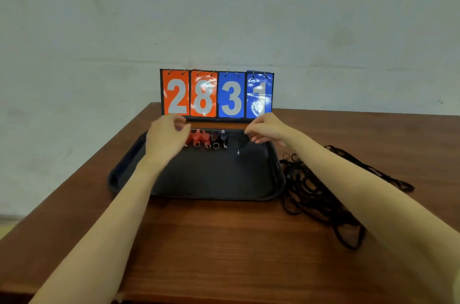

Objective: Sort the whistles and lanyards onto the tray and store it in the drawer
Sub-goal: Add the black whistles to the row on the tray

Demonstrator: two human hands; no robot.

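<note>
Whistles, small red and dark plastic ones with metal split rings, lie in a row along the far edge of the dark rectangular plastic tray, between the two hands. Left hand hovers at the row's left end, fingers loosely curled; whether it holds anything cannot be told. Right hand is at the row's right side, fingertips apparently pinching a dark whistle with a clip hanging below. Black cord lanyards lie tangled on the brown wooden counter, just beside the right forearm and outside the tray; the right hand is nearer them. An orange-and-blue flip scoreboard stands beyond both hands.
</note>
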